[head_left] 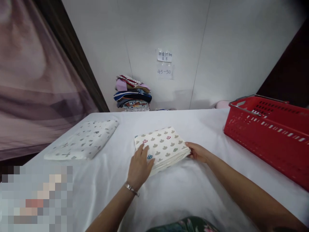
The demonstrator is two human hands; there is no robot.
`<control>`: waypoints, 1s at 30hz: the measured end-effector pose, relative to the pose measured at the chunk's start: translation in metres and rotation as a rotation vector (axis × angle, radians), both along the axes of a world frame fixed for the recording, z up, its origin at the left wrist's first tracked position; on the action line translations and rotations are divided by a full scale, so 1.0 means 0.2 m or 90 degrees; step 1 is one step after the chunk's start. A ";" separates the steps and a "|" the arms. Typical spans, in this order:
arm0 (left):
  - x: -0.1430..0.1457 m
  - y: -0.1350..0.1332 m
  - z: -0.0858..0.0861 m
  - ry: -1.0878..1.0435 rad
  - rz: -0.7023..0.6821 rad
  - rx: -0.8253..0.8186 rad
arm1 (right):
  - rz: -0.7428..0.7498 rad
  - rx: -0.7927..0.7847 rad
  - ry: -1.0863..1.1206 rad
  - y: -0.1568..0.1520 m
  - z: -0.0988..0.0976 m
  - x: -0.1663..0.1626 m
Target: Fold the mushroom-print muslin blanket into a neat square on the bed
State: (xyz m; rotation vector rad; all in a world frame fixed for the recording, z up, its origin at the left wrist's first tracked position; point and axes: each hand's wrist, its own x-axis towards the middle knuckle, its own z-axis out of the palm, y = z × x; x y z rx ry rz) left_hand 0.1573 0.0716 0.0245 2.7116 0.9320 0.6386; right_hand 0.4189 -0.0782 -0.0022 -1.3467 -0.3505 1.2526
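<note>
A folded cream cloth (164, 145) printed with grey, red, blue and green mushroom-like shapes lies in front of me on a white-covered table. Its layers show along the near edge. My left hand (140, 162), with a bracelet at the wrist, rests on the cloth's left part, fingers stretched out and slightly spread. At the right corner my right hand (196, 152) pinches the cloth's edge between thumb and fingers; some of those fingers are hidden beneath. Further left lies another folded white cloth (84, 140) with a small dark print, touched by neither hand.
A red plastic basket (265, 138) with a metal handle stands on the table (193, 193) at the right. Behind the table's far edge rises a stack of folded fabrics (132, 93). Paper notes (165, 71) hang on the wall; a pinkish curtain (36, 80) hangs at left.
</note>
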 end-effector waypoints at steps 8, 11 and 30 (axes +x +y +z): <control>0.44 -0.26 0.02 0.012 -0.251 0.030 | -0.055 0.082 -0.017 0.01 0.00 -0.06; 0.56 -0.28 -0.03 0.046 -0.232 0.006 | -0.088 0.105 -0.021 0.00 0.00 -0.07; 0.59 -0.25 -0.05 0.003 -0.119 -0.159 | -0.159 0.194 -0.041 -0.03 -0.06 -0.14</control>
